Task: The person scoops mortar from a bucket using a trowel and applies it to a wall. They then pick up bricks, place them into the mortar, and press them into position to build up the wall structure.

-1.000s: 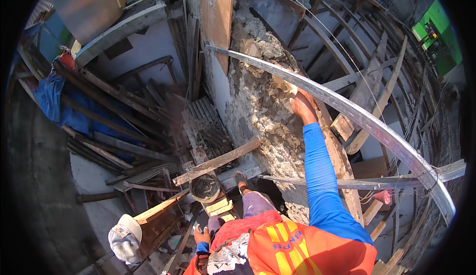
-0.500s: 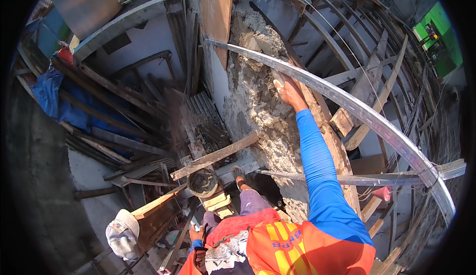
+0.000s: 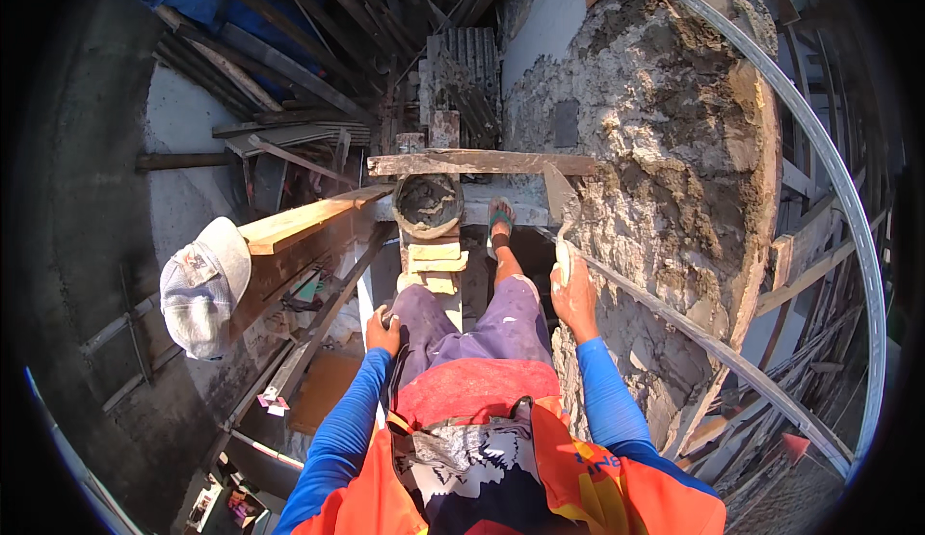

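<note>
A trowel, blade pointing away, is gripped by its handle in the right hand, beside the left edge of a rough, mortar-caked wall. The blade's tip overlaps a plank's right end. Leftward stands a bucket of grey mortar. The left hand is curled; its contents are unclear.

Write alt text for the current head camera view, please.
Seen from above, the right hand holds a trowel beside a rough wall. The left hand is beside the left thigh; ahead stands a bucket of grey mix.
</note>
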Action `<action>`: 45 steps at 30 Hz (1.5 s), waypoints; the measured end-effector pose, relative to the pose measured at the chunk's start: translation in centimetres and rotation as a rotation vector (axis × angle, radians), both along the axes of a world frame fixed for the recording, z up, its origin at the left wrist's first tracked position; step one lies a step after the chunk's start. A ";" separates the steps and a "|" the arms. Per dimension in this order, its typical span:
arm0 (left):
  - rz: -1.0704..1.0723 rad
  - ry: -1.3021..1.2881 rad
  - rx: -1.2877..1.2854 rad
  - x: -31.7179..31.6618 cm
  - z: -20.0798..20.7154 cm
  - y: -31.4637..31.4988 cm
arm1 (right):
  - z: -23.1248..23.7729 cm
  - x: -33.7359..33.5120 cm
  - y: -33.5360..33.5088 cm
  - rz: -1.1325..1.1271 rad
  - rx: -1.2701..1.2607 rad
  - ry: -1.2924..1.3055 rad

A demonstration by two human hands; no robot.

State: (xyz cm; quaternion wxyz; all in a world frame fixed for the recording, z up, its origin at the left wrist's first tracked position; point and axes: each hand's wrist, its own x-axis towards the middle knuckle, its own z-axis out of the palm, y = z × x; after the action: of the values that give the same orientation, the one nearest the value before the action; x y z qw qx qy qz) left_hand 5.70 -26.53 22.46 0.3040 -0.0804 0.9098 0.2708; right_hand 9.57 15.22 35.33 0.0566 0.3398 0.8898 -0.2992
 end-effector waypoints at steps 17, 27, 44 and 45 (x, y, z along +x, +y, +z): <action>0.137 -0.058 0.149 -11.4 -32.2 2.2 | -42.4 -14.9 -10.9 0.809 0.084 -0.303; 0.269 -0.038 0.179 -14.8 -35.0 8.5 | -48.4 -13.2 -11.9 0.481 -0.326 -0.307; 0.136 0.126 0.178 -11.5 -38.3 -5.0 | -28.0 -5.7 -5.3 0.313 -0.871 -0.292; 0.188 -0.042 0.229 -12.4 -34.5 -1.4 | -25.0 -3.0 -4.6 0.194 -0.834 -0.295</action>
State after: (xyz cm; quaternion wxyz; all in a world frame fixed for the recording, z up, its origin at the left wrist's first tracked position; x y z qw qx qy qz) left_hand -6.74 -27.90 -12.03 0.3036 -0.1359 0.8547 0.3985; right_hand 6.59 10.65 10.33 0.3427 0.2418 0.7035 -0.5737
